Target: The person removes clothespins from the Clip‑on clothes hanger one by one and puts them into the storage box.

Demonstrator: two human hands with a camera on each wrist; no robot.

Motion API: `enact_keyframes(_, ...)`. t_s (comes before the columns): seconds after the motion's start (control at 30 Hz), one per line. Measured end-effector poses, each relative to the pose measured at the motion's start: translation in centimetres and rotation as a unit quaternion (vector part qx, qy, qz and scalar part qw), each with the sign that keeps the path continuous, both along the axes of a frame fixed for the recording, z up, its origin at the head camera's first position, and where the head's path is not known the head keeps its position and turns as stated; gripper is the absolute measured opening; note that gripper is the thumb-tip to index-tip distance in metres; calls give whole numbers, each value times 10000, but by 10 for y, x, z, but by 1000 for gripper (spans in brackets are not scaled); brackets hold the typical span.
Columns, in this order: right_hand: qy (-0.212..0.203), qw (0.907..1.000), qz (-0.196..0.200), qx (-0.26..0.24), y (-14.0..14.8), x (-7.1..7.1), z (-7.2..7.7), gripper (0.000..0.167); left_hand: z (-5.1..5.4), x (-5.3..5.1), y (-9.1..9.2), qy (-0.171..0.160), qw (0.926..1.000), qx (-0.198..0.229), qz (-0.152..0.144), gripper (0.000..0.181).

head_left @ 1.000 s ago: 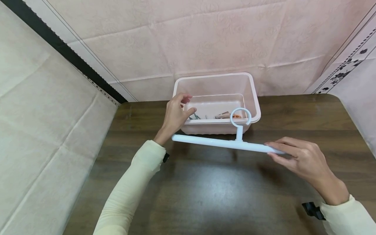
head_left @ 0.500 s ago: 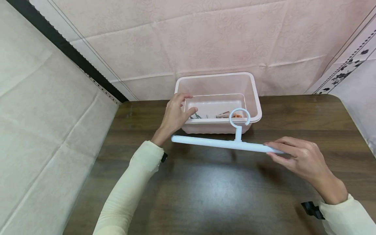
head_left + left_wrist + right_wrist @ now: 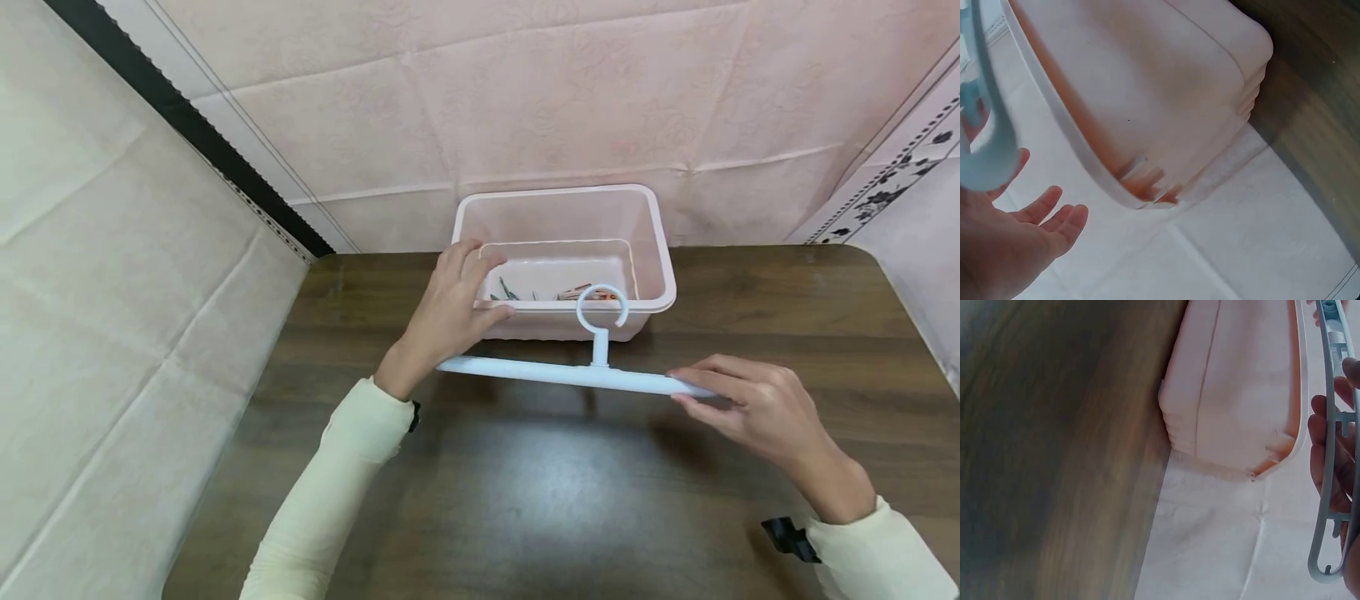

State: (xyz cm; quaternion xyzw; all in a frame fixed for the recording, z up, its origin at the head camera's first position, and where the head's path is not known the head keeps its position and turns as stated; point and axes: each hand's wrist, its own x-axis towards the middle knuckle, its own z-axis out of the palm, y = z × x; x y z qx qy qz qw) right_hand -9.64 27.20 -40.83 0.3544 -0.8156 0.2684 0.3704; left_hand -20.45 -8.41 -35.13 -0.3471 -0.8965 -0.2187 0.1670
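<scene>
A light-blue plastic clothes hanger [image 3: 555, 371] is held above the table, its round hook pointing up in front of the pink bin [image 3: 555, 325]. My right hand [image 3: 765, 408] pinches the hanger's right end between thumb and fingers. In the right wrist view, the fingers of the right hand [image 3: 1329, 450] lie behind the hanger's slotted arm [image 3: 1325, 481]. My left hand [image 3: 446, 308] is at the hanger's left end, fingers spread toward the bin's front left corner. The left wrist view has the hanger's rounded end [image 3: 988, 162] near the palm, with the left hand's fingers [image 3: 1041, 206] loosely extended.
Inside the bin lie several small items, among them teal pieces [image 3: 507, 290] and beige and orange ones [image 3: 573, 292] that look like clips. The bin stands at the back of the dark wooden table [image 3: 540, 492], against a pale cloth backdrop [image 3: 570, 92].
My left hand has turned and its thumb has come down toward the hanger, its wrist now over the left end. The hanger and right hand have shifted slightly left and down in view.
</scene>
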Motion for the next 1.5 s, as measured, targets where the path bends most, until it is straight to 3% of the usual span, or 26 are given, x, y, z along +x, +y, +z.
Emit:
enact_keyframes(0.23,-186,9998,93,37,-14,3,-13,42,-5,19,-4,361,9979,-541,-78,78)
enact_keyframes(0.4,-696,9973,27,249,-17,7,-28,45,-8,27,-3,682,9954,-663,-113,82)
enact_keyframes(0.63,-1171,9921,-105,429,-23,12,-41,50,-11,35,3,748,9927,-944,-19,84)
enact_keyframes(0.7,-1345,9895,-72,515,-27,15,-46,46,-12,37,6,783,9907,-1114,39,86)
enact_keyframes(0.87,-1980,9768,16,813,-33,23,-58,17,-16,44,15,882,9840,-1537,174,88)
enact_keyframes(1.0,-2368,9673,8,908,-35,27,-64,21,-16,50,21,1068,9793,-1708,183,88)
enact_keyframes(1.1,-2470,9639,-8,989,-36,27,-67,19,-16,54,23,1108,9777,-1776,139,88)
enact_keyframes(1.23,-2556,9578,-12,1315,-37,27,-70,15,-15,61,24,919,9789,-1820,107,88)
enact_keyframes(1.37,-2670,9491,26,1669,-37,24,-66,14,-17,66,23,920,9777,-1880,163,90)
enact_keyframes(1.43,-2496,9536,22,1682,-34,21,-59,16,-17,67,23,989,9760,-1930,205,90)
enact_keyframes(1.5,-2125,9649,13,1542,-31,14,-49,23,-18,66,22,1033,9748,-1962,238,91)
